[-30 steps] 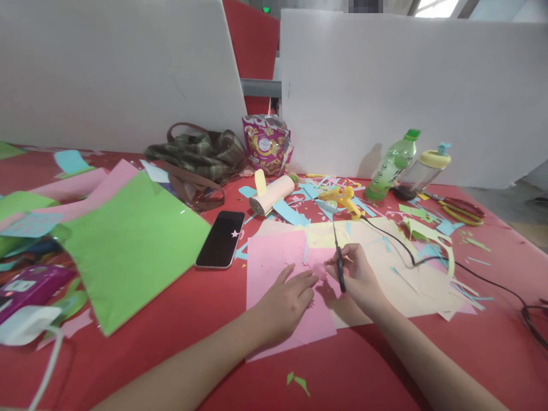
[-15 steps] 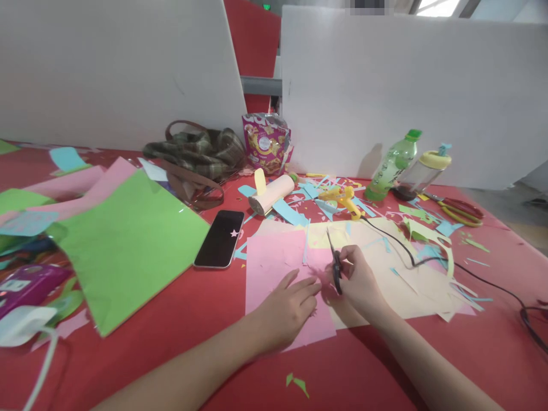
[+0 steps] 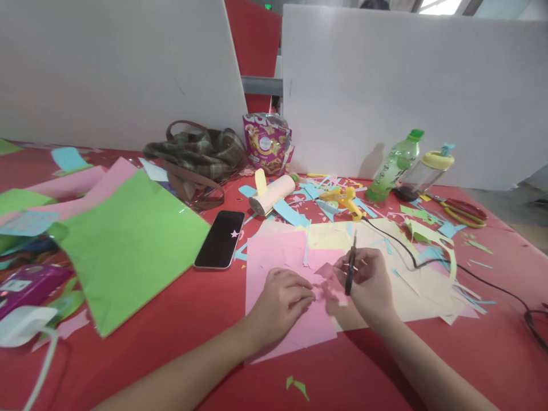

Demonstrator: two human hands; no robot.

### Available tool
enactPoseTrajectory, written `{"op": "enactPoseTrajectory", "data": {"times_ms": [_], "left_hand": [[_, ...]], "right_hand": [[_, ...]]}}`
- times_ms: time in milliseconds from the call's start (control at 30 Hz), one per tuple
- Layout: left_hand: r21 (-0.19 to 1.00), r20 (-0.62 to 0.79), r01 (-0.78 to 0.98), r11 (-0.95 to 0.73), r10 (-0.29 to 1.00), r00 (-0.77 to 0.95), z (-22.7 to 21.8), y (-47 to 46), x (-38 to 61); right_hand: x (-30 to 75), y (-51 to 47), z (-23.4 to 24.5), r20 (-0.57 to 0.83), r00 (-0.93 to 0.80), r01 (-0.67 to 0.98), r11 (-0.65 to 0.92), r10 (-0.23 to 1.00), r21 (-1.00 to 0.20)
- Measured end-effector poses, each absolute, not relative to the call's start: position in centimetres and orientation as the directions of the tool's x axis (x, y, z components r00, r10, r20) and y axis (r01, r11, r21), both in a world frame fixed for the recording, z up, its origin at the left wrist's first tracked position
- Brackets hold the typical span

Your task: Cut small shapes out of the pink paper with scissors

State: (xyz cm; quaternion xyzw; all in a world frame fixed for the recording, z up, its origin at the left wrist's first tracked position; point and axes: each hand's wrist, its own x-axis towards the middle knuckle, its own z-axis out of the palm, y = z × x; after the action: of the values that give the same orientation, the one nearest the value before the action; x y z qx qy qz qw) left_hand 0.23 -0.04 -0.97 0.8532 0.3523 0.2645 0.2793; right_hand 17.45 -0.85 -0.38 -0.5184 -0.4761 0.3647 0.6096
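From where I sit, the paper cutting looks partway through. The right hand (image 3: pixel 368 279) has its fingers curled round the black scissors (image 3: pixel 351 271), tips pointing towards the bench's (image 3: pixel 171 357) far edge, while its thumb and forefinger seem to pinch a small pink piece (image 3: pixel 324 270). That piece sits just above the pink sheet (image 3: pixel 272 251), near the middle of the bench. I judge it roughly cut from larger stock, but I cannot make out a finished outline, so some trimming may be left. The blades are seen edge-on and clear of the paper. The left hand (image 3: pixel 282 299) rests on the sheet, fingers bent and drawn close together; I cannot tell whether they pinch a scrap.

Towards the far edge lies a cardboard tube (image 3: pixel 276 195) with yellow and blue tabs, so part of the papercraft appears put together. Beside it, blue strips surround the yellow glue gun (image 3: pixel 342 200); its cord (image 3: pixel 398 242) crosses the pale sheet (image 3: pixel 394 297) towards the right edge, and I would watch it near the right hand. A phone (image 3: pixel 220 240) and a big green sheet (image 3: pixel 137 251) crowd the left; a green bottle (image 3: pixel 391 171) stands, tilted in my view, near the far right corner.
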Motion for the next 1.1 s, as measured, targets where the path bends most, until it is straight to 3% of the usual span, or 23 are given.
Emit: {"op": "enactPoseTrajectory", "data": {"times_ms": [133,267,433,600,967,1100], "left_hand": [[0.813,0.164,0.437,-0.384,0.872,0.461,-0.7,0.0,0.3],[0.883,0.17,0.351,-0.311,0.91,0.379,-0.5,-0.1,0.3],[0.924,0.111,0.29,-0.248,0.902,0.416,-0.3,-0.3,0.4],[0.928,-0.002,0.344,-0.141,0.924,0.383,-0.2,-0.4,0.5],[0.932,0.035,0.337,-0.136,0.956,0.29,-0.2,-0.3,0.6],[0.944,0.039,0.306,-0.126,0.961,0.275,-0.3,-0.2,0.5]], "right_hand": [[17.0,-1.4,-0.4,0.273,0.298,0.015,0.282,0.915,-0.959],[16.4,-2.0,-0.8,0.301,0.251,0.015,0.308,0.92,-0.951],[15.5,-2.4,-0.3,0.156,0.164,-0.085,0.171,0.974,-0.982],[15.2,-2.6,0.1,0.079,0.134,-0.153,0.1,0.988,-0.983],[15.2,-2.5,-0.5,-0.07,0.094,-0.083,-0.062,0.993,-0.995],[15.2,-2.5,-1.1,-0.092,0.029,-0.135,-0.088,0.995,-0.987]]}}
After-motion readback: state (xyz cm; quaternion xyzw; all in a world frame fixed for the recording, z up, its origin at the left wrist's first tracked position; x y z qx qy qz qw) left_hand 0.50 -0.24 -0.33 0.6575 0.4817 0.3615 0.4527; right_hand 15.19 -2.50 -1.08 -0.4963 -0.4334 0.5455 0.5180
